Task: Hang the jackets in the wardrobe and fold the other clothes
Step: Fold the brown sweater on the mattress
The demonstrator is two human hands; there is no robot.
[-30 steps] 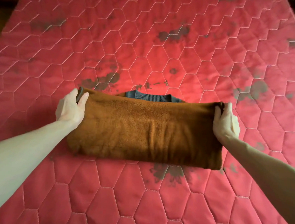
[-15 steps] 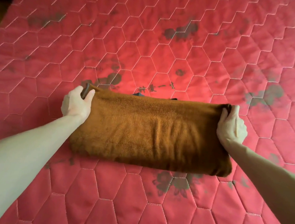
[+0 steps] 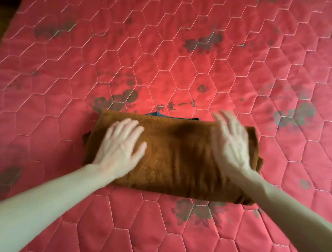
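Left hand (image 3: 120, 147): palm down, fingers straight and spread, lying flat on the left part of the folded brown garment (image 3: 178, 157). It grips nothing. Right hand (image 3: 230, 140): palm down, fingers extended and spread, positioned over the right part of the same garment; motion blur prevents confirming contact with the fabric. Both forearms are bare and enter from the lower corners of the view.

The brown garment is folded into a wide rectangular bundle of fleecy fabric. A dark ribbed collar (image 3: 160, 114) protrudes at its far edge.

The bundle lies on a red quilted mattress (image 3: 187, 53) with hexagonal stitching and dark floral print, on its near half.
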